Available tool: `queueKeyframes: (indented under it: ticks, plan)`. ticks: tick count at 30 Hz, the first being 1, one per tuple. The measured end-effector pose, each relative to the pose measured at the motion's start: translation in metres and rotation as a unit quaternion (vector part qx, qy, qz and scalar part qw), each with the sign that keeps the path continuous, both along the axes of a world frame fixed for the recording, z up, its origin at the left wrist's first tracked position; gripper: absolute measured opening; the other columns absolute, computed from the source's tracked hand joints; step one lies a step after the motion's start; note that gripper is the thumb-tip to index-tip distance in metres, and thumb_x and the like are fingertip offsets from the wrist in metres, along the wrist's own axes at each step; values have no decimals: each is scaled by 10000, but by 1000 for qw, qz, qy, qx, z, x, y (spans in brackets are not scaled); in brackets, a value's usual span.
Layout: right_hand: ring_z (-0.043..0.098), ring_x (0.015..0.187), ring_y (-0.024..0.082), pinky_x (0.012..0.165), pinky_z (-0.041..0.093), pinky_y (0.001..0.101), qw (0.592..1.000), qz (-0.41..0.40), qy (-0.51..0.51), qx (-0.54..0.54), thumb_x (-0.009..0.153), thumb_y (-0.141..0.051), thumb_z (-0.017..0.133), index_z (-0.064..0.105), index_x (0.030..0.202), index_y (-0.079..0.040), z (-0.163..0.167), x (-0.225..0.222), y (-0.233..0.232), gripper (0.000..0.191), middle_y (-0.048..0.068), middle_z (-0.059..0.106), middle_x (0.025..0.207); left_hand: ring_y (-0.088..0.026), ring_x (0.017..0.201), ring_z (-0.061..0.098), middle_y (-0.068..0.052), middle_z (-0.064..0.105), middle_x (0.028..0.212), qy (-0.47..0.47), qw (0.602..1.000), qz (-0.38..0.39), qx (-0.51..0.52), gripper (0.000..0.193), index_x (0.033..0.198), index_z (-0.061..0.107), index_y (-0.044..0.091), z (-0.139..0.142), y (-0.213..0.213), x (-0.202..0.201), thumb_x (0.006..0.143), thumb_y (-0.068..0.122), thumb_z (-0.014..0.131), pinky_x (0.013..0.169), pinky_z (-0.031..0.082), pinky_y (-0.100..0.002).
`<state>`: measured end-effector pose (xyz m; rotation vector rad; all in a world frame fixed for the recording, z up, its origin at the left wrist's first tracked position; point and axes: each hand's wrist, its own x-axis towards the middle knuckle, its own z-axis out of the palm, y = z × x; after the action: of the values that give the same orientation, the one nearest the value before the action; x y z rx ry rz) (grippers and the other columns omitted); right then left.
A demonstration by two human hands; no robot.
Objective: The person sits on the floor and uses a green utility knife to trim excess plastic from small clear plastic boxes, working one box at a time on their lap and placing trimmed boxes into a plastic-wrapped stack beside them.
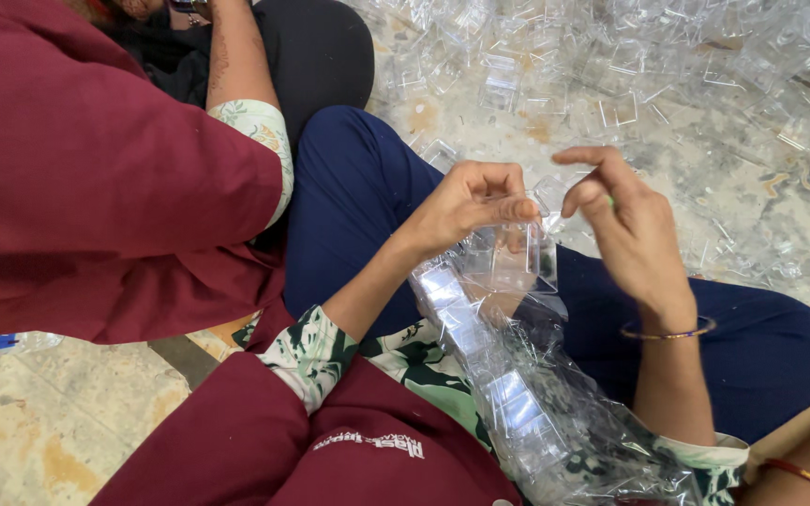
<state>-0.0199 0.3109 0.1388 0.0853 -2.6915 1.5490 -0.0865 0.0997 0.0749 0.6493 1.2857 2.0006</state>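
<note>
1. A small clear plastic case is being pinched at its top edge by the left hand, the thumb and forefinger closed narrowly on it.
2. The right hand is being held just to the right of the case, its fingers curled loosely and parted, nothing being gripped; whether its fingertips are touching the case cannot be told.
3. Below the case, a clear plastic bag with a row of stacked cases is being rested across the lap, on the blue trousers.
4. Above and right of the case, loose clear cases are being left scattered on the floor.
5. Left of the case, another person's maroon sleeve is being leaned in.
6. Judged from this, one case is being handled for stacking; a steady two-handed hold and alignment with the row are being called for next.
</note>
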Motion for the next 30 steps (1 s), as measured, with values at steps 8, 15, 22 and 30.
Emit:
queueKeyframes:
  ticks: [8,15,22,30]
  plan:
    - [412,626,43,532,307,185,893,-31,55,-447,1113,-254,692,581,1239,-43,-29,9,12,269,-27,500,752,-139,813,742,-100,786,1014,-17,984,-119,-134,654,1472,502,56,-14,18,9,896,247,748,700,616,-296]
    - [498,713,90,698,417,269,893,31,9,-449,1163,-456,560,499,1385,-38,-37,2,4,478,29,562,806,-184,744,746,-131,791,954,-35,985,-129,-105,428,1188,692,13,-24,29,19,937,357,733,653,552,-297]
    - [569,917,117,864,502,276,916,126,-23,-381,1087,-616,433,322,1675,-6,-31,-1,-12,855,93,659,1054,-207,802,741,-140,758,922,-82,992,-89,-46,470,1074,705,-49,-40,21,15,959,404,753,709,588,-317]
    - [603,975,103,861,495,235,957,75,-20,-281,1089,-337,590,504,1549,24,-30,-2,-13,591,66,682,1056,-213,784,744,-137,744,934,-160,985,-51,29,481,1160,683,-2,-38,28,17,941,423,738,675,598,-344]
